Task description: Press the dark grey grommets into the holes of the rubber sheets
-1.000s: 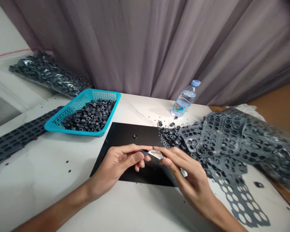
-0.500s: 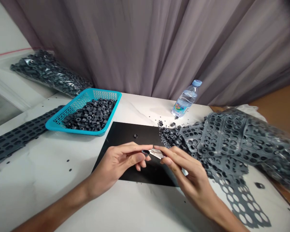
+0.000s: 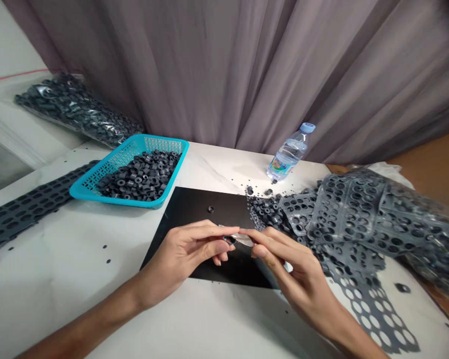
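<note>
Over a black mat [image 3: 194,204], my left hand [image 3: 189,254] pinches a small dark ring [image 3: 229,240] between thumb and fingers. My right hand [image 3: 284,254] is closed on a thin, pale, shiny flat tool [image 3: 244,239], whose exact kind I cannot make out. Its left end lies at the ring, partly hidden behind my index fingers, whose tips meet just above. Another loose dark ring [image 3: 210,209] sits on the mat beyond my hands.
A blue basket [image 3: 157,203] of dark rings stands at the left. Punched grey sheets [image 3: 344,204] and a pile of rings [image 3: 271,212] lie at the right. Behind are a water bottle [image 3: 288,154], a bag of rings [image 3: 75,109] and a curtain [image 3: 194,75]. Another punched strip [image 3: 33,204] lies far left.
The ring has tilted and shifted slightly right in my left fingers. Both hands stay close together, nearly where they were; the pale tool's angle differs slightly.
</note>
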### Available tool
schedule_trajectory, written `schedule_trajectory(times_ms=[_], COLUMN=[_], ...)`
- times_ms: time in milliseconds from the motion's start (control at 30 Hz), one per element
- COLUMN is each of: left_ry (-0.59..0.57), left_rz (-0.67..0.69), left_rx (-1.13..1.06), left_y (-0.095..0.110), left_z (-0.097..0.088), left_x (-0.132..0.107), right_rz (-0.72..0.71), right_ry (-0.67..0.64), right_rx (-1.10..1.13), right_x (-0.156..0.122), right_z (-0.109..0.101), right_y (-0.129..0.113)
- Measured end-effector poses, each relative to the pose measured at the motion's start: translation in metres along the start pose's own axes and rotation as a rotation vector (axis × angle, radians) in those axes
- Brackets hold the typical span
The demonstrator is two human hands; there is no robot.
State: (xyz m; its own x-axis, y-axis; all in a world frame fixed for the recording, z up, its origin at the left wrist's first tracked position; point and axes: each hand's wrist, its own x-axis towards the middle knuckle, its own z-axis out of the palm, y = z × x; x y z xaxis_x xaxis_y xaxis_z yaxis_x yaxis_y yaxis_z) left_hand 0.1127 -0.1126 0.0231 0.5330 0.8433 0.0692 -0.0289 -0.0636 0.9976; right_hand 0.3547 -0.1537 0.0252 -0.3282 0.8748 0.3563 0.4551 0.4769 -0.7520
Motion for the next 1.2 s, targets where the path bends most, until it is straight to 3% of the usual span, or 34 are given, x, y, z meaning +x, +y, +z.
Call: schedule_trajectory(times_ms=[967, 1200], left_ry=[0.012, 0.070], left_rz=[0.069, 0.081], left_rx=[0.109, 0.098], left_y=[-0.0028, -0.0020], left_z=[0.0022, 0.0048], left_x=[-0.0020, -0.0026], right_rz=[-0.091, -0.104], right_ry=[0.001, -0.004], right_rx=[-0.097, -0.111], right_x=[0.0000, 0.0005], right_z=[-0.0010, 0.0006], right_y=[-0.0009, 0.0021])
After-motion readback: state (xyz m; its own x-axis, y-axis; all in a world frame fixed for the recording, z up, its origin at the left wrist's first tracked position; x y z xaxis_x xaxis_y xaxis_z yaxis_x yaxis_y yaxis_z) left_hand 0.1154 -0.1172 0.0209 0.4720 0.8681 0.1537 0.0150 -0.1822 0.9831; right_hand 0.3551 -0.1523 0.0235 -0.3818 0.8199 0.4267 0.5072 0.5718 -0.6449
